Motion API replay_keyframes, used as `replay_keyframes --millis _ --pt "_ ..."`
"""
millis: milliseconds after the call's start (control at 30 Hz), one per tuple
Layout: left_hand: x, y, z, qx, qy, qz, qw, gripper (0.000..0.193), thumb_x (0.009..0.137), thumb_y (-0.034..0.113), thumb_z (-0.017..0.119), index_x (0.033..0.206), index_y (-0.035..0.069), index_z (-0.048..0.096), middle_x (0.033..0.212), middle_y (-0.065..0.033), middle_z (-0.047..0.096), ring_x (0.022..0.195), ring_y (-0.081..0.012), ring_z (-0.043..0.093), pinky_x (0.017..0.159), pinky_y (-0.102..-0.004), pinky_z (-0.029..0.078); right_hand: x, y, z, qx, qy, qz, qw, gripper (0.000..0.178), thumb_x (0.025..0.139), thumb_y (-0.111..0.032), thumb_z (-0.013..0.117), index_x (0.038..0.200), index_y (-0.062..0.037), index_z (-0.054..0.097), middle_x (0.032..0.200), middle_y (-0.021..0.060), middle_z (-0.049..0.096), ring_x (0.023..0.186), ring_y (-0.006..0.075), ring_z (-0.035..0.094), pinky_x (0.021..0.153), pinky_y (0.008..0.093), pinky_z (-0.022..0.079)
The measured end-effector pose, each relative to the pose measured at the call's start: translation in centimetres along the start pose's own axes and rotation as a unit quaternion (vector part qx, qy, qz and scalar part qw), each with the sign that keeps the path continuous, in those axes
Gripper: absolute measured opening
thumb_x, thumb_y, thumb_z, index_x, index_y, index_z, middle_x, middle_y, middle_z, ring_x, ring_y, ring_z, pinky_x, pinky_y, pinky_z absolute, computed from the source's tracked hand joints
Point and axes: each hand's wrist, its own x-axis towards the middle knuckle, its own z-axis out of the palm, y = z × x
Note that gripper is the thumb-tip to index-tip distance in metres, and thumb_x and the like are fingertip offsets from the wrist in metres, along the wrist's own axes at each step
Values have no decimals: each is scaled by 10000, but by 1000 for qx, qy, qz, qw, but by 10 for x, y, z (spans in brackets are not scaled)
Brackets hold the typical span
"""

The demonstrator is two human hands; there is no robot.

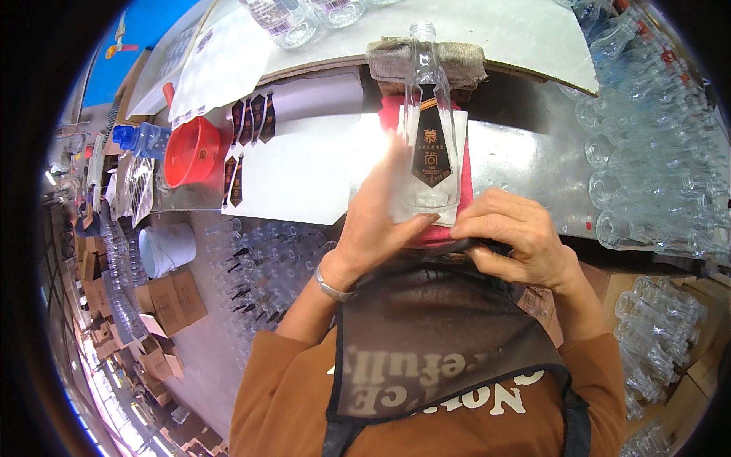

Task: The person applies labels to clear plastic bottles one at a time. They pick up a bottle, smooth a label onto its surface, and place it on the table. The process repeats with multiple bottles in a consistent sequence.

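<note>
A clear glass bottle [432,196] lies in front of me, its neck pointing away and propped on a folded grey cloth [464,62]. On its upper face sits a black, tie-shaped label [432,145] with gold print. Beneath the bottle are white paper and a red cloth [466,179]. My left hand [373,217] is along the bottle's left side, thumb stretched out near the base and fingers partly blurred. Close to the base on the right, my right hand [514,236] has its thumb and fingers pinched together; whatever is between them is hidden.
Several dark labels [247,118] lie on a white sheet [312,152] at the left. Beyond it stand a red bowl [183,152] and a blue-capped bottle [145,141]. Clear bottles [647,183] are stacked at the right; others [263,266] stand lower left, near a white bucket [169,249].
</note>
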Motion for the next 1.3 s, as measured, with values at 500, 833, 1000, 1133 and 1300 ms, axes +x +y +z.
replay_keyframes --millis 500,833,1000,1133,1300 --pt "-1 6 8 -26 24 -5 999 1169 702 31 826 1608 28 87 1526 -227 445 1393 -349 468 1161 -422 371 105 43 -48 -277 210 -48 936 264 858 -48 691 1121 -42 710 1015 113 717 923 257 684 818 328 547" --pt "-1 5 15 -7 67 33 997 1219 697 23 833 1604 12 19 1559 -258 367 1377 -360 480 1130 -436 403 80 21 -19 -197 60 -53 977 212 799 -19 688 1010 -31 704 904 144 689 818 300 684 743 371 557" --pt "-1 6 16 11 75 32 997 1145 684 40 849 1574 -6 130 1520 -260 403 1338 -381 500 1096 -441 430 66 34 -25 -198 128 -75 969 287 747 39 702 1023 -41 707 1060 115 709 982 293 672 838 369 550" --pt "-4 5 24 37 119 37 992 1007 657 77 874 1499 -54 337 1428 -258 499 1257 -406 535 1057 -444 447 5 -19 3 -29 -21 1 999 368 757 67 730 1112 -22 695 1010 133 680 873 270 675 765 358 549" --pt "7 18 19 -186 96 -17 978 958 752 111 865 1522 -43 316 1450 -235 498 1316 -322 518 1081 -398 433 1 19 -19 234 109 316 913 350 1063 -234 471 1096 40 687 929 67 703 878 153 652 767 263 508"
